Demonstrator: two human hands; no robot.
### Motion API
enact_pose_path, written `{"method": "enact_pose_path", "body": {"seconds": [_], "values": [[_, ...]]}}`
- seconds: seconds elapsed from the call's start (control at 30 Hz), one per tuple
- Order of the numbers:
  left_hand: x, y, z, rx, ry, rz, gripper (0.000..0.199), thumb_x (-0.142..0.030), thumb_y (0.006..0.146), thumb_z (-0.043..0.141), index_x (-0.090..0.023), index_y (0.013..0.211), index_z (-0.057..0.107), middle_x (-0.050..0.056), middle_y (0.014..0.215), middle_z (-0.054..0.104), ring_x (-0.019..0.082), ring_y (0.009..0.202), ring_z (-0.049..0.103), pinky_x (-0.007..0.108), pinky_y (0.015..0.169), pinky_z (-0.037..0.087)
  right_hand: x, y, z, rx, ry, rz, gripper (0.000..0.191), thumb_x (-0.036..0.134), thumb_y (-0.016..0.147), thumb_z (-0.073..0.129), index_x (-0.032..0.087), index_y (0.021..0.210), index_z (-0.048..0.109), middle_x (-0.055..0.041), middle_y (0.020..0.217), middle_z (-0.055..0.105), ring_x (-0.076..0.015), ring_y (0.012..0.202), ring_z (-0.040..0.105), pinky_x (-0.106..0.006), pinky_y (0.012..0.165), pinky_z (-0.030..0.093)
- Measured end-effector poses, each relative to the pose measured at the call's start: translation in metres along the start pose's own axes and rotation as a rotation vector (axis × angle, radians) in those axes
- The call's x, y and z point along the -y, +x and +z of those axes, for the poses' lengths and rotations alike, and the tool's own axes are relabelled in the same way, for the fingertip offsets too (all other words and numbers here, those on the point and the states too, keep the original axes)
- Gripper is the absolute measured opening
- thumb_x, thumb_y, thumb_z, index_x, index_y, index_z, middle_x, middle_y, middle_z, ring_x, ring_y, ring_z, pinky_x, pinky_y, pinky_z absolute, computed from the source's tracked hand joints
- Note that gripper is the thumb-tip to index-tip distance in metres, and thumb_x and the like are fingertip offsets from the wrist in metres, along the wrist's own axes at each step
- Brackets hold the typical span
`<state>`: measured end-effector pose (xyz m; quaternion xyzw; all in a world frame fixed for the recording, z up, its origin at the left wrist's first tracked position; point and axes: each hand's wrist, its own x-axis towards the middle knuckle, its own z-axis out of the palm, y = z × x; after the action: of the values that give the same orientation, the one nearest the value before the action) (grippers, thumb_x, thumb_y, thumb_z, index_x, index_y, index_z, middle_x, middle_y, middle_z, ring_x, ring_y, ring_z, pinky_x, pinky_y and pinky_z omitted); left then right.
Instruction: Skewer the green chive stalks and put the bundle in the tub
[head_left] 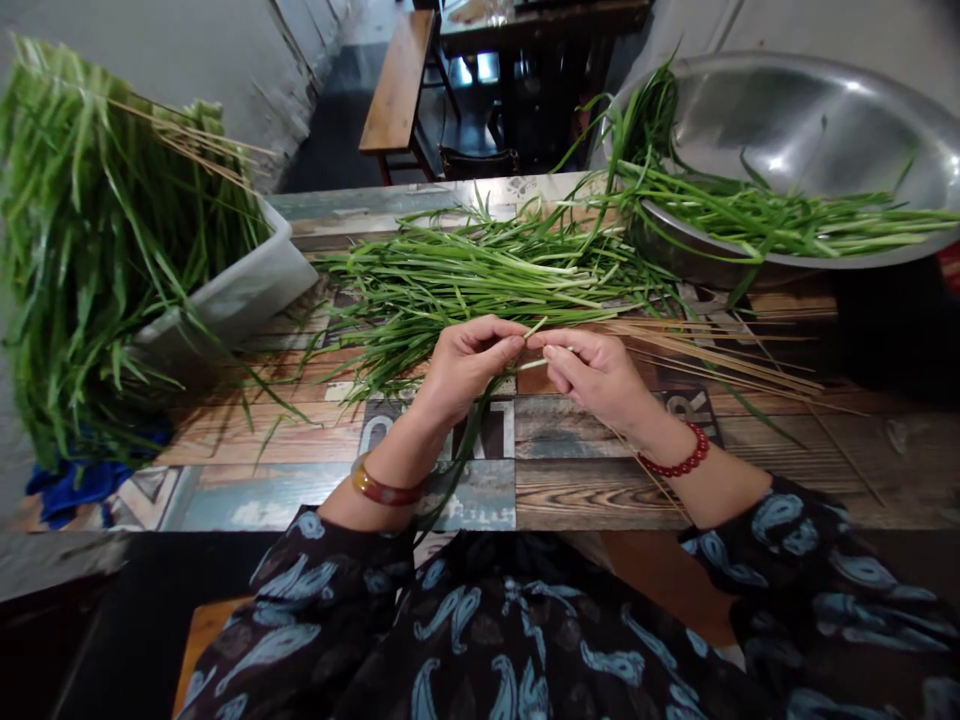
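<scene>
My left hand [476, 365] is closed, thumb and forefinger pinching garlic chives [469, 440] whose green leaves hang down below the palm toward the table edge. Two pale stem ends show at the fingertips. My right hand [589, 370] meets it there, its fingers pinched on one pale stem. Thin bamboo skewers [652, 470] run out below my right wrist; whether that hand grips them or they lie on the table I cannot tell. Just beyond both hands lies a loose pile of chives [465, 275], stems pointing right. More bamboo skewers [727, 350] lie right of my right hand.
At left, a white plastic bin [240, 290] carries a thick row of skewered chives [97, 200] draping over its side. A large steel basin [795, 110] with chives stands at back right. Blue cloth [79, 490] lies at the left. Beyond the table is a wooden bench [401, 80].
</scene>
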<state>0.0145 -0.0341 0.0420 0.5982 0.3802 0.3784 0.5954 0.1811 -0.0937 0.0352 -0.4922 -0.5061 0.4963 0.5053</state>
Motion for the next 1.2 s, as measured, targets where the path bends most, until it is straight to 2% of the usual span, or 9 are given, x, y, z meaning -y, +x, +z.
{"method": "enact_pose_path", "body": {"seconds": [0.13, 0.27, 0.47, 0.57, 0.73, 0.97, 1.1, 1.2], "values": [[0.000, 0.000, -0.001, -0.002, 0.043, 0.041, 0.021, -0.035, 0.076, 0.077, -0.016, 0.085, 0.080, 0.003, 0.074, 0.069, 0.012, 0.065, 0.055, 0.023, 0.061, 0.040, -0.001, 0.000, 0.000, 0.000, -0.005, 0.005, 0.029, 0.035, 0.086, 0.054, 0.013, 0.096, 0.071, 0.0081, 0.047, 0.042, -0.0068, 0.042, 0.035, -0.022, 0.043, 0.027], [-0.001, 0.001, -0.001, -0.014, 0.187, 0.173, 0.016, -0.031, 0.080, 0.075, -0.016, 0.082, 0.080, 0.004, 0.077, 0.071, 0.014, 0.070, 0.059, 0.025, 0.068, 0.043, -0.002, 0.000, 0.000, -0.001, 0.000, 0.011, 0.028, 0.035, 0.086, 0.054, 0.013, 0.096, 0.069, 0.0086, 0.047, 0.042, -0.0062, 0.041, 0.034, -0.022, 0.043, 0.026], [-0.004, 0.000, 0.000, -0.025, 0.363, 0.308, 0.012, -0.025, 0.083, 0.070, -0.016, 0.079, 0.077, 0.003, 0.073, 0.069, 0.013, 0.068, 0.057, 0.025, 0.067, 0.041, -0.005, 0.002, 0.003, -0.017, 0.064, 0.013, 0.017, 0.033, 0.085, 0.057, 0.017, 0.091, 0.058, 0.0103, 0.049, 0.044, -0.0056, 0.040, 0.035, -0.020, 0.041, 0.026], [-0.005, 0.000, -0.001, -0.013, 0.377, 0.319, 0.012, -0.023, 0.084, 0.069, -0.015, 0.079, 0.076, 0.002, 0.071, 0.066, 0.012, 0.066, 0.055, 0.025, 0.065, 0.040, -0.004, 0.002, 0.004, -0.025, 0.121, 0.007, 0.020, 0.031, 0.084, 0.060, 0.021, 0.099, 0.050, 0.0121, 0.049, 0.044, -0.0067, 0.039, 0.036, -0.020, 0.040, 0.027], [-0.004, 0.000, -0.004, 0.021, 0.376, 0.321, 0.013, -0.024, 0.085, 0.068, -0.015, 0.080, 0.075, 0.002, 0.071, 0.065, 0.012, 0.066, 0.055, 0.025, 0.064, 0.040, 0.000, 0.000, 0.003, 0.010, 0.088, -0.032, 0.036, 0.028, 0.085, 0.059, 0.021, 0.118, 0.048, 0.0113, 0.051, 0.045, -0.0088, 0.041, 0.038, -0.022, 0.040, 0.028], [0.001, 0.001, -0.001, 0.139, 0.383, 0.390, 0.014, -0.024, 0.086, 0.066, -0.015, 0.077, 0.073, 0.003, 0.076, 0.066, 0.014, 0.075, 0.059, 0.026, 0.073, 0.045, -0.007, 0.001, 0.001, 0.003, -0.014, -0.102, 0.020, 0.030, 0.087, 0.059, 0.021, 0.103, 0.051, 0.0100, 0.052, 0.047, -0.0081, 0.042, 0.042, -0.021, 0.041, 0.031], [0.001, -0.001, 0.002, 0.208, 0.326, 0.313, 0.019, -0.029, 0.089, 0.063, -0.014, 0.086, 0.073, 0.006, 0.086, 0.069, 0.016, 0.082, 0.061, 0.026, 0.077, 0.047, -0.011, 0.003, -0.002, 0.033, 0.017, -0.090, 0.023, 0.041, 0.091, 0.060, 0.022, 0.099, 0.050, 0.0107, 0.052, 0.048, -0.0066, 0.039, 0.039, -0.020, 0.040, 0.030], [-0.003, -0.003, 0.002, 0.294, 0.257, 0.172, 0.028, -0.036, 0.090, 0.060, -0.012, 0.097, 0.072, 0.005, 0.083, 0.070, 0.014, 0.073, 0.059, 0.024, 0.069, 0.046, -0.009, 0.003, -0.006, 0.073, 0.064, -0.042, 0.033, 0.053, 0.095, 0.053, 0.021, 0.103, 0.051, 0.0086, 0.058, 0.053, -0.0058, 0.039, 0.041, -0.019, 0.038, 0.030]]}}
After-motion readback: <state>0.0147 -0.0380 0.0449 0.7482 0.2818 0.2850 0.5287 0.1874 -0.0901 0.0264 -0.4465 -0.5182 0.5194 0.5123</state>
